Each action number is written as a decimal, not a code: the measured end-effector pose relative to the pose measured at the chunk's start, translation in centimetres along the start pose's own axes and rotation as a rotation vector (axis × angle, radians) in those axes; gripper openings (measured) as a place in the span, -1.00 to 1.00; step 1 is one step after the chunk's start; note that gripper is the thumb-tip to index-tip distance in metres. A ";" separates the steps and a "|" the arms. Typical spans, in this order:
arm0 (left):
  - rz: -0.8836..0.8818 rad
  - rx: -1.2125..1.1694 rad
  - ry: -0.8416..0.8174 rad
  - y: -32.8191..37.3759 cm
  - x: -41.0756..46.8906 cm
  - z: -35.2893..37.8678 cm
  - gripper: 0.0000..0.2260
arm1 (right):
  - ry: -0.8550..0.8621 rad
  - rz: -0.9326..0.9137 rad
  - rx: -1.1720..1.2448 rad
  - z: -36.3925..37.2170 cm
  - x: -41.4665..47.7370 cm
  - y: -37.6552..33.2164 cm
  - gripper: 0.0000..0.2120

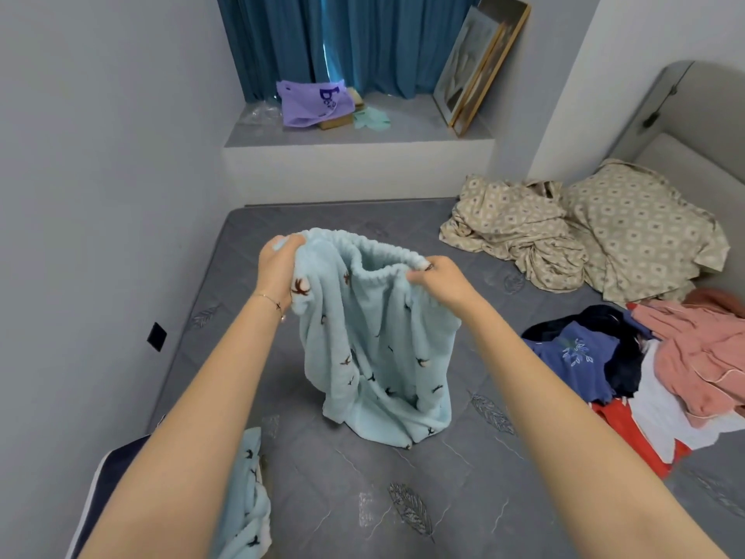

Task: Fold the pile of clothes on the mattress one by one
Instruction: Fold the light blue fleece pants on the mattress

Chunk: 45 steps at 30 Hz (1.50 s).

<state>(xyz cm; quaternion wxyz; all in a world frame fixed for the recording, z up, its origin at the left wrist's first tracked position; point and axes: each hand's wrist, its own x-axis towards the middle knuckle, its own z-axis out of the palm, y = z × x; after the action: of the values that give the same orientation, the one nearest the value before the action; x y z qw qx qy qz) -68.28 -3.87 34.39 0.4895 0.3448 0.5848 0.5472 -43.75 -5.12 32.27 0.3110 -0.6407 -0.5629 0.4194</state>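
Brightness: you get soft, even, fairly bright room light.
Source: daylight glows through a gap in the blue curtain.
Shadows: faint and diffuse on the mattress.
Distortion: wide-angle bend curves the walls toward your frame edges.
Focus: slightly soft overall.

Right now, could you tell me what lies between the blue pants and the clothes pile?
Bare mattress, crossed above by the right forearm; head view.

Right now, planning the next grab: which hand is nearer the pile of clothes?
Right. The right hand grips the blue pants on the side toward the pile of clothes; the left hand grips their far side.
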 end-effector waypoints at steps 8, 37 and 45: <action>-0.051 0.446 -0.280 -5.3 -2.7 2.8 -0.85 | 0.013 0.425 0.643 2.8 -0.1 0.9 -0.63; 0.249 1.196 -0.323 -4.5 0.4 1.0 -0.82 | 0.003 -0.068 -0.401 2.8 -1.2 5.8 -0.70; 0.370 1.165 -0.844 -9.0 -0.9 2.7 -0.31 | -0.303 -0.106 -0.273 2.9 -1.5 4.6 -0.86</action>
<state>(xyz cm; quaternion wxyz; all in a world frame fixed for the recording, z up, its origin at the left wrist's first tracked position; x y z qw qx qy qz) -64.23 -5.31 26.00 0.3104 0.8224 0.4749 0.0426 -44.19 -7.63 27.20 0.1548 -0.5761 -0.6876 0.4139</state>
